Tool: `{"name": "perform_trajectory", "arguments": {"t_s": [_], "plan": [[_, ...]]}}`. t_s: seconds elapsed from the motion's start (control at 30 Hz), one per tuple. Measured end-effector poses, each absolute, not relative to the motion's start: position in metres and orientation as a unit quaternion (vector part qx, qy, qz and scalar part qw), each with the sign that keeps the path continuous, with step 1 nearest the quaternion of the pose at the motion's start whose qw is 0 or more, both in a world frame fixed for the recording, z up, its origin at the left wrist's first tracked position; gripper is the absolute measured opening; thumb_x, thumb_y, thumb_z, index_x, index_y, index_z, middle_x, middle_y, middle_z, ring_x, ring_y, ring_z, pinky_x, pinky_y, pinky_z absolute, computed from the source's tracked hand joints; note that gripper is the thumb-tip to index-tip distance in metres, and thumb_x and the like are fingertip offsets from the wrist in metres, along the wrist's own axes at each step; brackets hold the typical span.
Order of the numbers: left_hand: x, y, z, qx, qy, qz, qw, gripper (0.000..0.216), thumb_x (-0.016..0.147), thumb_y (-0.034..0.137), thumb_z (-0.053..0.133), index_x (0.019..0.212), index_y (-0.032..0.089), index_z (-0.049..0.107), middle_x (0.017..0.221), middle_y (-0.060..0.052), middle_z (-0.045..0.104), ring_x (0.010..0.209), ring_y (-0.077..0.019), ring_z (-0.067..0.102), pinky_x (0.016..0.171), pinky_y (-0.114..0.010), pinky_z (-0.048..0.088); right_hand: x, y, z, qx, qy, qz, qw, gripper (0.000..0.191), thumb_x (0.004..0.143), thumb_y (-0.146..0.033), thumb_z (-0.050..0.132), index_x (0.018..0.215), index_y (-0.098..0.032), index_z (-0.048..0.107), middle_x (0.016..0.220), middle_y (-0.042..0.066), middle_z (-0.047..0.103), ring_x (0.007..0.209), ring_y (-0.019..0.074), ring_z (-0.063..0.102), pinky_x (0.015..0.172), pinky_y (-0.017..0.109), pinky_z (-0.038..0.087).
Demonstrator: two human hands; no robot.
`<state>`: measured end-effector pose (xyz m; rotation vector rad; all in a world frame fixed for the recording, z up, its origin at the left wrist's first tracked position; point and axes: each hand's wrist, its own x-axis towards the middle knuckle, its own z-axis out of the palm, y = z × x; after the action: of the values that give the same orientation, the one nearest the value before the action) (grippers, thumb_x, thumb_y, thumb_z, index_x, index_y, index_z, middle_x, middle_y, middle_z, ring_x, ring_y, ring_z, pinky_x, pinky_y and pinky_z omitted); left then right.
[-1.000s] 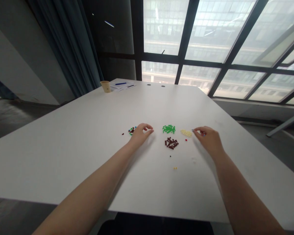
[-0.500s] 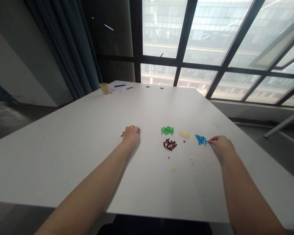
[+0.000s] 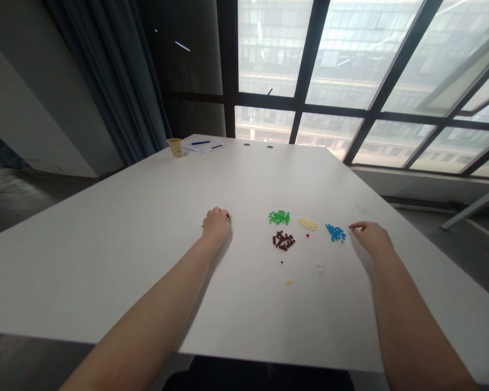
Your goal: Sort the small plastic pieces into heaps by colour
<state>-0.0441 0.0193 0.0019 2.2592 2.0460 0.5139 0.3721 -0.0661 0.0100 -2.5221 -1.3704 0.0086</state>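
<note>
On the white table (image 3: 244, 320), my left hand (image 3: 215, 224) is closed, knuckles up, left of the piles. A small green brick (image 3: 229, 218) shows at its fingertips, and a bit of something dark pokes out on its other side. My right hand (image 3: 371, 237) is just right of a pile of small blue bricks (image 3: 336, 233). Its thumb and forefinger point at that pile, slightly apart, with nothing seen between them. Between my hands lie green bricks (image 3: 279, 217), dark brown bricks (image 3: 284, 240) and pale yellow bricks (image 3: 308, 224).
A single red brick (image 3: 307, 235) sits below the pale yellow pile. Nearer me are a black piece (image 3: 282, 262), yellow pieces (image 3: 289, 282) and whitish clear pieces (image 3: 320, 267). A paper cup (image 3: 175, 148) and papers with a blue pen (image 3: 200, 143) are at the far left.
My right hand has drawn back slightly from the blue pile, its fingertips moving up and right. My left hand stays nearly in place; green now shows at its fingertips.
</note>
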Motion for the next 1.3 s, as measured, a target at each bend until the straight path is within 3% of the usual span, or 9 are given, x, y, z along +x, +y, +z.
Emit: {"name": "perform_trajectory", "arguments": {"t_s": [0.3, 0.6, 0.7, 0.8, 0.9, 0.97, 1.13, 1.3], "plan": [[-0.039, 0.013, 0.010, 0.732, 0.668, 0.137, 0.002, 0.028, 0.082, 0.026, 0.037, 0.086, 0.017, 0.064, 0.096, -0.012, 0.057, 0.091, -0.0263, 0.053, 0.071, -0.035, 0.043, 0.342, -0.062, 0.013, -0.831, -0.533, 0.004, 0.158, 0.025, 0.069, -0.028, 0.053, 0.085, -0.022, 0.071, 0.072, 0.004, 0.064, 0.062, 0.0152, 0.056, 0.053, 0.024, 0.037], [-0.038, 0.013, 0.011, 0.752, 0.629, 0.196, 0.042, 0.018, 0.077, 0.025, 0.046, 0.083, 0.018, 0.062, 0.096, -0.009, 0.058, 0.096, -0.0253, 0.051, 0.079, -0.037, 0.042, 0.322, -0.065, 0.025, -0.810, -0.553, 0.010, 0.195, 0.025, 0.069, -0.028, 0.052, 0.084, -0.021, 0.070, 0.065, 0.002, 0.060, 0.056, 0.0136, 0.051, 0.053, 0.024, 0.034], [-0.030, 0.009, 0.017, 0.764, 0.554, 0.292, 0.156, 0.015, 0.077, 0.022, 0.047, 0.083, 0.018, 0.060, 0.090, -0.006, 0.061, 0.089, -0.0193, 0.053, 0.083, -0.033, 0.040, 0.303, -0.068, 0.031, -0.775, -0.584, 0.018, 0.240, 0.026, 0.071, -0.029, 0.049, 0.084, -0.020, 0.070, 0.059, 0.001, 0.057, 0.054, 0.0129, 0.049, 0.053, 0.024, 0.034], [-0.019, -0.002, 0.028, 0.666, 0.519, 0.360, 0.398, 0.014, 0.076, 0.026, 0.052, 0.085, 0.018, 0.059, 0.089, -0.005, 0.062, 0.081, -0.0148, 0.055, 0.072, -0.027, 0.042, 0.280, -0.071, 0.034, -0.731, -0.625, 0.023, 0.275, 0.027, 0.072, -0.030, 0.047, 0.084, -0.020, 0.069, 0.060, 0.001, 0.058, 0.055, 0.0134, 0.050, 0.056, 0.024, 0.035], [-0.013, -0.016, 0.038, 0.499, 0.436, 0.339, 0.668, 0.020, 0.076, 0.035, 0.056, 0.089, 0.020, 0.058, 0.099, -0.005, 0.061, 0.078, -0.0124, 0.056, 0.061, -0.023, 0.040, 0.262, -0.074, 0.034, -0.680, -0.672, 0.024, 0.293, 0.027, 0.073, -0.030, 0.046, 0.082, -0.020, 0.069, 0.066, 0.003, 0.061, 0.058, 0.0139, 0.051, 0.059, 0.025, 0.037], [-0.012, -0.024, 0.042, 0.429, 0.366, 0.305, 0.767, 0.021, 0.077, 0.039, 0.057, 0.088, 0.022, 0.059, 0.107, -0.005, 0.059, 0.082, -0.0131, 0.057, 0.059, -0.022, 0.039, 0.256, -0.075, 0.034, -0.660, -0.688, 0.026, 0.299, 0.027, 0.074, -0.030, 0.046, 0.082, -0.020, 0.069, 0.068, 0.003, 0.063, 0.059, 0.0140, 0.051, 0.060, 0.025, 0.037], [-0.010, -0.031, 0.042, 0.380, 0.315, 0.267, 0.828, 0.017, 0.079, 0.038, 0.055, 0.087, 0.023, 0.060, 0.119, -0.004, 0.054, 0.097, -0.0167, 0.054, 0.060, -0.022, 0.040, 0.251, -0.075, 0.033, -0.653, -0.693, 0.032, 0.304, 0.025, 0.074, -0.029, 0.047, 0.081, -0.019, 0.068, 0.069, 0.003, 0.063, 0.059, 0.0136, 0.051, 0.060, 0.025, 0.037], [-0.009, -0.031, 0.040, 0.341, 0.279, 0.261, 0.859, 0.012, 0.077, 0.033, 0.059, 0.085, 0.024, 0.061, 0.116, -0.001, 0.054, 0.095, -0.0146, 0.054, 0.060, -0.022, 0.039, 0.247, -0.076, 0.032, -0.636, -0.705, 0.036, 0.311, 0.022, 0.075, -0.027, 0.048, 0.083, -0.019, 0.068, 0.071, 0.003, 0.062, 0.059, 0.0128, 0.050, 0.060, 0.024, 0.037]]}}
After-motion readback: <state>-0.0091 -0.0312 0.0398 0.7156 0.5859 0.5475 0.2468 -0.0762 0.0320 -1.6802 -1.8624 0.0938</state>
